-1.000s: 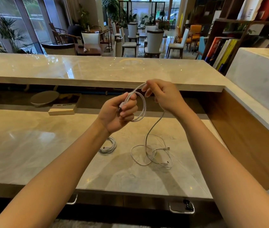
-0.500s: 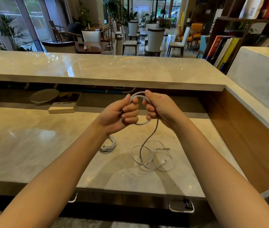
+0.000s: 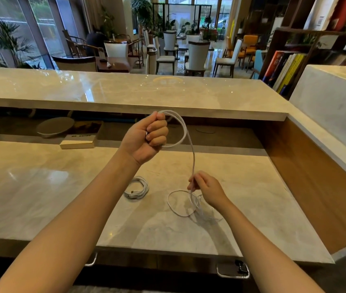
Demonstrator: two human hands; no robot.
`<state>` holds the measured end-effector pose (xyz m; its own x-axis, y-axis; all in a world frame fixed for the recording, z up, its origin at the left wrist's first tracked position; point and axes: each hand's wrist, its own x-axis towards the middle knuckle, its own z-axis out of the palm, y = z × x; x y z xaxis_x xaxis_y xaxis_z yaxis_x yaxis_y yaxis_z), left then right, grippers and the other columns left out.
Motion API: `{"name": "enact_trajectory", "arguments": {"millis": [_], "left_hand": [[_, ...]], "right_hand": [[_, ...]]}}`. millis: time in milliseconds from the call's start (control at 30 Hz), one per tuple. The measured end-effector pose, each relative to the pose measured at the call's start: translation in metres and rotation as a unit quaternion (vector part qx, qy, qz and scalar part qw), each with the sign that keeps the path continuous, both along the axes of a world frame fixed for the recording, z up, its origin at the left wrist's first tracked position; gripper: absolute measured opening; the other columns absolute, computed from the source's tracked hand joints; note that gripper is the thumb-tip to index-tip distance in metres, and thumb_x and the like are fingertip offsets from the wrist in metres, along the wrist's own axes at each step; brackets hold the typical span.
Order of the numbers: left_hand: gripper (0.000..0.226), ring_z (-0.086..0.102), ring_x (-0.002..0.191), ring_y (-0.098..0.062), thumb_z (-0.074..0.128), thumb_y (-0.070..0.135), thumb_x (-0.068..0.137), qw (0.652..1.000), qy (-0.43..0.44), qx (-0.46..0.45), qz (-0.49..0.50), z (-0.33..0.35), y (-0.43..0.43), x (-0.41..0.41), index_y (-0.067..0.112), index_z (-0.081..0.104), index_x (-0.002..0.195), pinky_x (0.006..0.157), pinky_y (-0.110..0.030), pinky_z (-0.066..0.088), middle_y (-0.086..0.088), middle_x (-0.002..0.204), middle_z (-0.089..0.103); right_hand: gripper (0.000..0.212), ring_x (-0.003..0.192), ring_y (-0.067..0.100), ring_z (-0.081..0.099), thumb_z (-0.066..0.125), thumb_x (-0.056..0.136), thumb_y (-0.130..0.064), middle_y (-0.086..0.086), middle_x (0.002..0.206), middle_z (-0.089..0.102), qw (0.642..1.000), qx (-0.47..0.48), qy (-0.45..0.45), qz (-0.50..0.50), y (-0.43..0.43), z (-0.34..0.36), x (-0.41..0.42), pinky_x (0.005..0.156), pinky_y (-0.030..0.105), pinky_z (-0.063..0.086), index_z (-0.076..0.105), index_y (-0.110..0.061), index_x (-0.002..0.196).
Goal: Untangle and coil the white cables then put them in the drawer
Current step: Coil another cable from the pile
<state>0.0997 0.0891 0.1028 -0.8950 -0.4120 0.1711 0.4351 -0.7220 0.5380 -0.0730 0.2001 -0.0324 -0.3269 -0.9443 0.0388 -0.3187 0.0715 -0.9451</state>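
Note:
My left hand [image 3: 147, 138] is raised over the counter, fisted around the coiled loops of a white cable [image 3: 185, 132]. From the fist the cable drops in a single strand to my right hand [image 3: 207, 188], which pinches it low, just above the marble. Below that hand the loose remainder of the cable [image 3: 180, 203] lies in a tangled ring on the counter. A second white cable [image 3: 137, 188], coiled tight, rests on the counter to the left of the ring. The drawer front with metal handles [image 3: 232, 271] runs under the counter's near edge.
A marble counter [image 3: 41, 187] spans the view, with a higher marble ledge [image 3: 125, 92] behind it. A round plate [image 3: 54, 126] and a small box [image 3: 78, 141] sit in the recess at the back left. A wooden side panel [image 3: 307, 178] closes the right end.
My right hand left the coil beside my left hand and slid down the strand to near the counter. The left hand rose slightly, keeping the loops.

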Motion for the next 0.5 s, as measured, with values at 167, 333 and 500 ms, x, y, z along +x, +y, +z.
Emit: {"name": "enact_trajectory", "arguments": {"millis": [167, 333, 500], "left_hand": [[0.038, 0.033, 0.039, -0.006, 0.029, 0.027, 0.1, 0.996, -0.029, -0.056, 0.061, 0.016, -0.003, 0.001, 0.012, 0.056, 0.077, 0.038, -0.016, 0.025, 0.006, 0.052, 0.039], [0.036, 0.031, 0.037, -0.006, 0.03, 0.027, 0.1, 0.993, -0.06, -0.051, 0.086, 0.01, -0.001, 0.0, 0.013, 0.052, 0.077, 0.037, -0.016, 0.023, 0.007, 0.05, 0.036], [0.033, 0.029, 0.037, -0.006, 0.029, 0.028, 0.101, 0.987, -0.078, -0.061, 0.127, 0.008, -0.007, 0.001, 0.013, 0.049, 0.079, 0.038, -0.016, 0.023, 0.007, 0.049, 0.035]], "right_hand": [[0.029, 0.07, 0.02, 0.059, 0.032, 0.1, -0.009, 0.009, 0.075, 0.063, 0.994, 0.029, -0.1, -0.029, -0.005, 0.011, 0.008, 0.066, 0.024, 0.049, 0.054, -0.009, 0.081], [0.027, 0.084, 0.018, 0.062, 0.034, 0.096, -0.003, 0.005, 0.085, 0.067, 0.992, 0.032, -0.114, 0.046, -0.012, 0.05, 0.023, 0.084, 0.033, 0.05, 0.059, -0.009, 0.105], [0.027, 0.06, 0.012, 0.051, 0.032, 0.1, -0.011, 0.003, 0.069, 0.05, 0.979, -0.032, -0.196, 0.041, -0.013, 0.089, 0.031, 0.064, 0.029, 0.054, 0.058, -0.011, 0.096]]}}
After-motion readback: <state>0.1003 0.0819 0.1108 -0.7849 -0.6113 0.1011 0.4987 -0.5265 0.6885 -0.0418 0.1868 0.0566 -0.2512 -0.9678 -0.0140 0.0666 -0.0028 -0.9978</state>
